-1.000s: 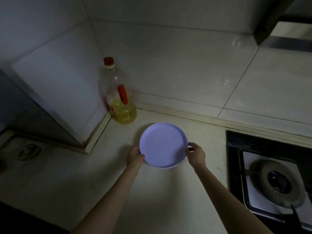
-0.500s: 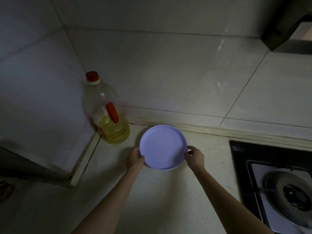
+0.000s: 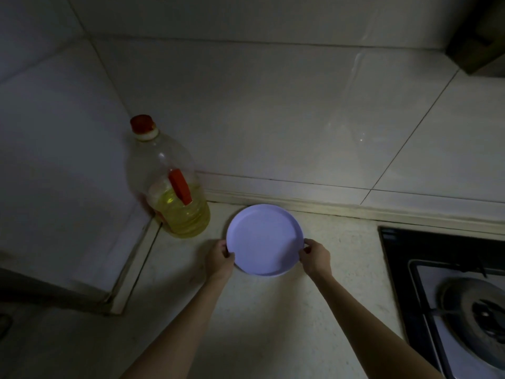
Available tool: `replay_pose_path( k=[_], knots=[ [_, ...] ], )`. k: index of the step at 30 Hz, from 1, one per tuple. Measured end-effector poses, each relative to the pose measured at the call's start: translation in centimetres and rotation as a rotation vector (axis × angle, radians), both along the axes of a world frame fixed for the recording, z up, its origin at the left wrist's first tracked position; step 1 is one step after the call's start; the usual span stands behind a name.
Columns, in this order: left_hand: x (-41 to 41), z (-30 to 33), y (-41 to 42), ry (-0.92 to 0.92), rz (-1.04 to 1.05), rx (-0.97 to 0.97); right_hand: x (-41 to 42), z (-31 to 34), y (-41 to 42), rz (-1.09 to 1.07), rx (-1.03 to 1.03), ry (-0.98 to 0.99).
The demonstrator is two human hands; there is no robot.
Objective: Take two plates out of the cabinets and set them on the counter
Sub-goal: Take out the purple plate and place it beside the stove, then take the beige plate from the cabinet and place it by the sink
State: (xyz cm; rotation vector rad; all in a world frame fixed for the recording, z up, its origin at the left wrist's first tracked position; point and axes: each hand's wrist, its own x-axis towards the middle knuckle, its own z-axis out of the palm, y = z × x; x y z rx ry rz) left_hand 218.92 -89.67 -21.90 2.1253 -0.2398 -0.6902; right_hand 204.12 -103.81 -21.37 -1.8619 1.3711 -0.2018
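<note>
A round pale lilac plate (image 3: 263, 239) with a raised rim sits low over the cream counter (image 3: 262, 324), close to the back wall. My left hand (image 3: 220, 259) grips its left rim. My right hand (image 3: 315, 257) grips its right rim. Whether the plate rests fully on the counter or is held just above it I cannot tell. Only this one plate is in view, and no cabinet shows.
An oil bottle (image 3: 170, 184) with a red cap and red handle stands left of the plate in the corner. A black gas hob (image 3: 448, 291) with a burner lies at the right. A tiled boxed column (image 3: 62, 187) juts out on the left.
The plate, held in both hands, has moved a little farther toward the back wall and lower. The view has shifted, so the bottle and hob sit differently in frame.
</note>
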Motion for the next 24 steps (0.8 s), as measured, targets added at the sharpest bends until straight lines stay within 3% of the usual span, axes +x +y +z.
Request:
replay_pose_path(
  k=[5,9,11,17,24],
  knots=[
    [-0.8,0.5,0.0,0.067,0.032,-0.085,-0.7,0.9,0.0,0.025,0.09,0.027],
    [-2.1,2.0,0.7,0.116,0.203,-0.152,-2.6,3.5,0.3,0.096,0.092,0.012],
    [-2.6,3.2,1.6,0.083,0.226,-0.149,-4.0,5.6,1.1,0.141,0.148,-0.073],
    [-6.6,9.6,5.1,0.163,0.209,-0.481,-9.4,12.6,4.3,0.147,0.17,-0.368],
    [-12.0,15.9,7.8,0.205,-0.046,-0.639,-18.5,16.8,9.3,-0.161,0.196,-0.786]
  ],
)
